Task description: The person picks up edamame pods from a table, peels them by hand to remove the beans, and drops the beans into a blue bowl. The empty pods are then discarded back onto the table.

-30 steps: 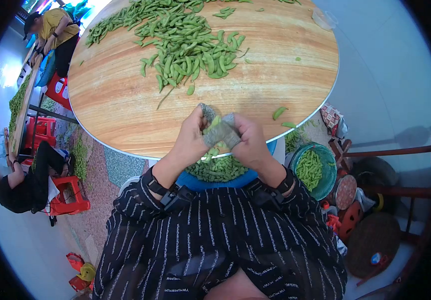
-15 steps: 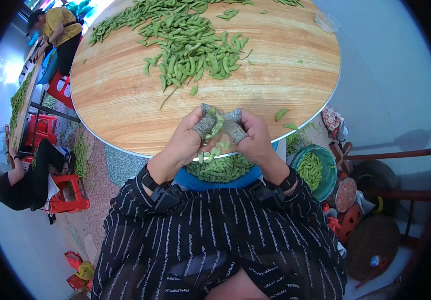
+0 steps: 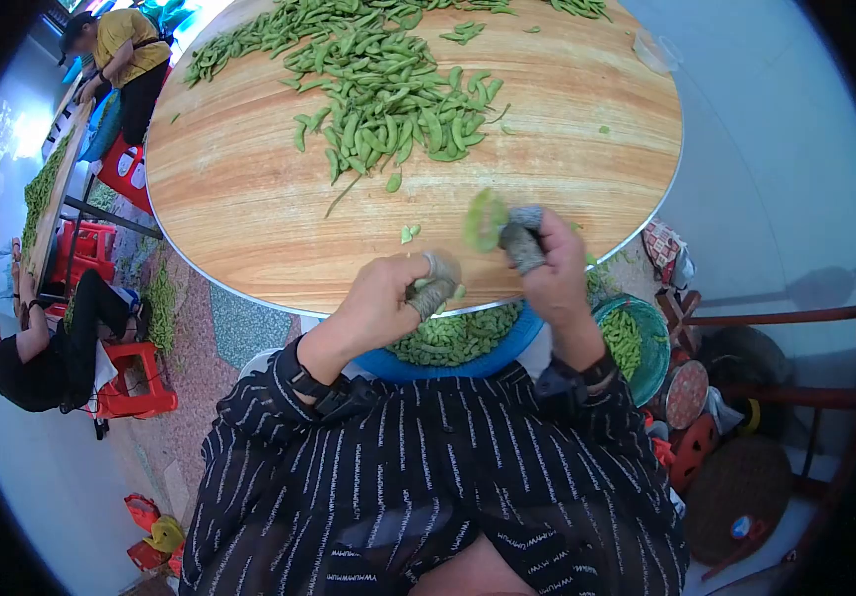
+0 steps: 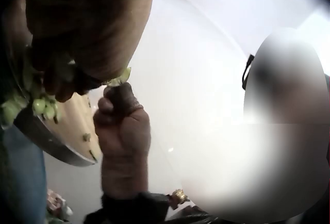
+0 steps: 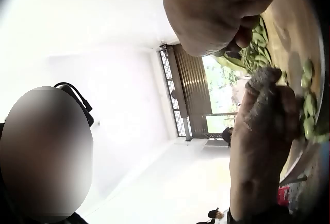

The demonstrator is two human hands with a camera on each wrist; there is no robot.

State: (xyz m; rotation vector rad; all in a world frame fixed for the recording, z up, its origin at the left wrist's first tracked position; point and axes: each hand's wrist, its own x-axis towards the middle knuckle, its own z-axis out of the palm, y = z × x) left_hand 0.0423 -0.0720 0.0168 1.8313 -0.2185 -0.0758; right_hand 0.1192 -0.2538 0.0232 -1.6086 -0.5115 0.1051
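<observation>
My right hand (image 3: 557,268), with grey wraps on thumb and finger, pinches a blurred green bean pod (image 3: 486,219) over the near part of the round wooden table (image 3: 249,219). Closer to the table's front edge, my left hand (image 3: 383,298) has its wrapped thumb and finger curled together, with nothing showing between them. Shelled beans (image 5: 308,123) lie by the left hand in the right wrist view, and two more pale beans (image 3: 410,233) rest just beyond it. Below the edge, a blue basin (image 3: 522,338) holds green beans. A large heap of pods (image 3: 378,109) covers the far middle.
A green bucket (image 3: 658,348) with pods stands on the floor at right, near a wooden rack (image 3: 776,308). A clear plastic tub (image 3: 656,52) sits at the table's right rim. People (image 3: 26,353) sit at another table on the left, with red stools (image 3: 135,382) there.
My hands have come apart. The right moved right and away from me with the pod, while the left stayed near the table edge. Two beans now lie beyond the left hand.
</observation>
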